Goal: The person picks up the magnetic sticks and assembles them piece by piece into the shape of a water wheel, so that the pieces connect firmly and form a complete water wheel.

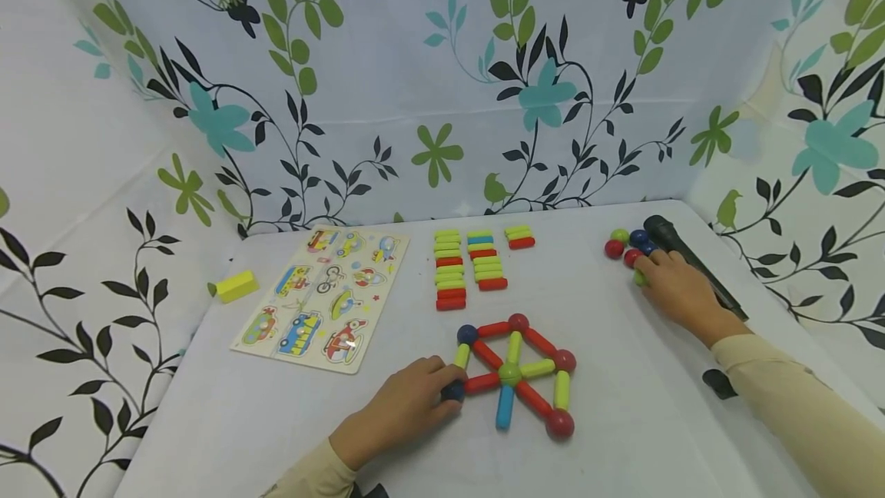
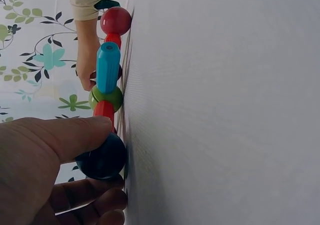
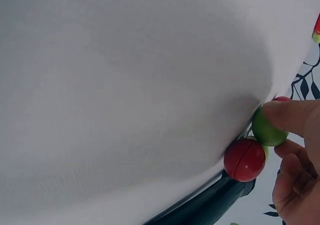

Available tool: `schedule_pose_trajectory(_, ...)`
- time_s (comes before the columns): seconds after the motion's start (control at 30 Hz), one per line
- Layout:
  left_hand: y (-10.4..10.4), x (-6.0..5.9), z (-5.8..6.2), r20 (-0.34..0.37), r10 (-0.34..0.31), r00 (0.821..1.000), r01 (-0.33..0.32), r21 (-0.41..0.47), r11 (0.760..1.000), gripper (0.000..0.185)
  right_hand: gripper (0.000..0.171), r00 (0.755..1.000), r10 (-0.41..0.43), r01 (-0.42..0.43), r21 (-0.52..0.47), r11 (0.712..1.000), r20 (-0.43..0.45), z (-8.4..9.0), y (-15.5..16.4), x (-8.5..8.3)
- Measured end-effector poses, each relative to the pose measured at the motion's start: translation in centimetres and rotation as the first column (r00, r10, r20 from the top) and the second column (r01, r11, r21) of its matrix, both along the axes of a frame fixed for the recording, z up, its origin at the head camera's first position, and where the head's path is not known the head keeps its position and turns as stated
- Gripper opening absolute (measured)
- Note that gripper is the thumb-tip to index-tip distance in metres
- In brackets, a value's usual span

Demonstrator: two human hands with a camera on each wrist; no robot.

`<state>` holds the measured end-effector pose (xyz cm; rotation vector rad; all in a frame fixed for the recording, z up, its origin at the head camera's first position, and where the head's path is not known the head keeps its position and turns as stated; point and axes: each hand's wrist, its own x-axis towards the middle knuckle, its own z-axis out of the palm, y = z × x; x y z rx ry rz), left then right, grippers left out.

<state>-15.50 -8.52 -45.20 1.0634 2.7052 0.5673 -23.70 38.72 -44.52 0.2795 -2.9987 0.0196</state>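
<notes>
A flat figure of magnetic rods and balls (image 1: 515, 371) lies on the white table (image 1: 622, 421). My left hand (image 1: 408, 406) pinches the dark blue ball (image 2: 102, 157) at the figure's lower left corner, thumb on top and fingers beneath. In the left wrist view a blue rod (image 2: 108, 67), a green ball (image 2: 106, 97) and a red ball (image 2: 116, 21) line up beyond it. My right hand (image 1: 674, 290) reaches into a cluster of loose balls (image 1: 625, 246) at the far right and pinches a green ball (image 3: 267, 130); a red ball (image 3: 244, 159) sits beside it.
Rows of spare red, green and blue rods (image 1: 477, 263) lie behind the figure. A vehicle puzzle board (image 1: 325, 298) and a yellow block (image 1: 235, 286) are at the left. A black cylindrical object (image 1: 691, 263) lies along the right edge. Patterned cloth walls surround the table.
</notes>
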Motion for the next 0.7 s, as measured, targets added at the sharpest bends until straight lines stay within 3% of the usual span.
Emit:
schedule_pose_trajectory(0.2, 0.1, -0.1, -0.1, -0.002, -0.003, 1.000, 0.003, 0.002, 1.000, 0.037, 0.035, 1.000, 0.002, -0.002, 0.027, 1.000, -0.002, -0.3, 0.2, -0.1)
schedule_pose_trajectory(0.33, 0.2, -0.1, 0.0, 0.012, -0.008, 1.000, 0.008, -0.005, 1.000, 0.036, 0.034, 0.998, 0.036, -0.035, 0.011, 0.999, -0.043, -0.7, -0.2, 0.9)
schedule_pose_trajectory(0.43, 0.2, -0.1, 0.0, 0.023, -0.013, 1.000, 0.014, -0.010, 1.000, 0.036, 0.035, 0.993, 0.095, -0.100, -0.065, 0.993, -0.073, -0.2, -2.1, 2.4)
schedule_pose_trajectory(0.53, 0.1, -0.1, 0.0, 0.030, -0.016, 0.999, 0.017, -0.009, 1.000, 0.036, 0.040, 0.973, 0.229, -0.232, -0.161, 0.959, -0.037, 1.6, -6.3, 4.6)
schedule_pose_trajectory(0.6, 0.0, -0.1, -0.1, 0.033, -0.014, 0.999, 0.014, -0.007, 1.000, 0.036, 0.039, 0.929, 0.369, -0.354, -0.222, 0.909, 0.032, 3.0, -10.0, 6.4)
schedule_pose_trajectory(0.63, 0.0, -0.1, -0.1, 0.031, -0.012, 0.999, 0.013, -0.005, 1.000, 0.036, 0.040, 0.890, 0.449, -0.420, -0.242, 0.875, 0.081, 3.6, -11.8, 7.4)
schedule_pose_trajectory(0.7, -0.1, -0.2, -0.2, 0.023, -0.008, 1.000, 0.008, -0.001, 1.000, 0.036, 0.041, 0.775, 0.614, -0.571, -0.249, 0.782, 0.151, 4.5, -15.3, 9.1)
